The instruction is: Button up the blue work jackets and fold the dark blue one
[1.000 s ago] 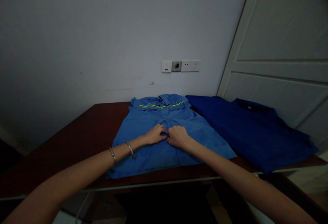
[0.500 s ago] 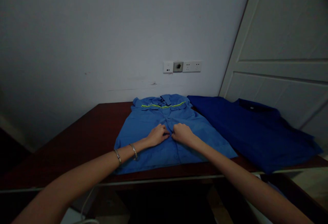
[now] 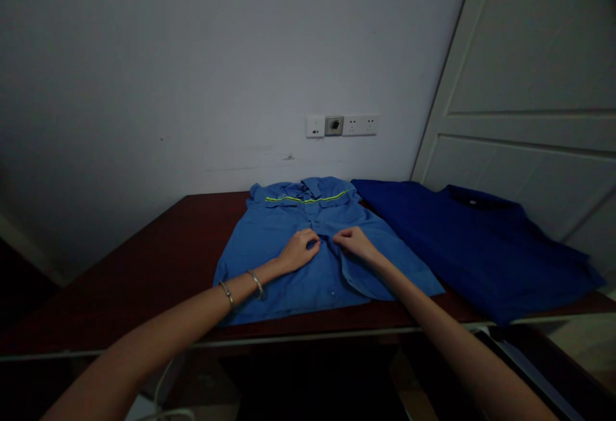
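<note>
A light blue work shirt (image 3: 269, 235) lies front up on the dark red table, collar toward the wall and a yellow-green stripe across its chest. Its front is parted below the middle. My left hand (image 3: 299, 251), with two bracelets on the wrist, pinches the left front edge near the centre. In my right hand (image 3: 357, 244) the other front edge is gripped and lifted, pulled a little to the right. The fingertips of both hands are partly hidden by cloth folds.
A darker blue garment (image 3: 462, 248) lies to the right, its collar toward the door (image 3: 529, 87), overlapping the table's front edge. Wall sockets (image 3: 359, 125) sit above the dark red table (image 3: 158, 267). A pale cable (image 3: 161, 386) hangs below at the left.
My right hand has moved right, drawing the shirt's right front edge away from the left one. A gap has opened between the hands. My left hand has barely moved.
</note>
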{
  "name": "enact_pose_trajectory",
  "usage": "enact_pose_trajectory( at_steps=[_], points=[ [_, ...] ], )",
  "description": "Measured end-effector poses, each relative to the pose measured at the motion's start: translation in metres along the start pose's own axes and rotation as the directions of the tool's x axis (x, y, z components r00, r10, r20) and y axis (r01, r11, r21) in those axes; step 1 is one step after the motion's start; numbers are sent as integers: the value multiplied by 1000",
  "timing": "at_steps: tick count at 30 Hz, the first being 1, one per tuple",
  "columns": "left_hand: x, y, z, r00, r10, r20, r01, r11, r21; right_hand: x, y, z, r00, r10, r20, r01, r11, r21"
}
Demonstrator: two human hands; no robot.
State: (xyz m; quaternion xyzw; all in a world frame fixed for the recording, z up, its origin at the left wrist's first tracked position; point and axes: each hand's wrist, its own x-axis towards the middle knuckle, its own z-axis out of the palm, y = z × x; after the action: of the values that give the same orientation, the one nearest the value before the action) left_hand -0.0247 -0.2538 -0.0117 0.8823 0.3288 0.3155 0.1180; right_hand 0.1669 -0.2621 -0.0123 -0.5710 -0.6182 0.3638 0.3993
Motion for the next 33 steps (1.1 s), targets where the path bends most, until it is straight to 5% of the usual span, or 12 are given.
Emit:
enact_pose_trajectory(
  at_steps=[9, 15, 33],
  points=[
    [-8, 3, 14, 992, -128, -14, 126, 986, -110, 3, -6, 4, 989, -135, -68, 137, 990, 35],
    [-7, 4, 14, 990, -121, -75, 112, 987, -119, -1, 0, 18, 980, -189, -56, 191, 981, 33],
    [-11, 2, 16, 984, -147, -102, 126, 974, -188, -12, 3, 22, 986, -162, -50, 168, 976, 138]
  ],
)
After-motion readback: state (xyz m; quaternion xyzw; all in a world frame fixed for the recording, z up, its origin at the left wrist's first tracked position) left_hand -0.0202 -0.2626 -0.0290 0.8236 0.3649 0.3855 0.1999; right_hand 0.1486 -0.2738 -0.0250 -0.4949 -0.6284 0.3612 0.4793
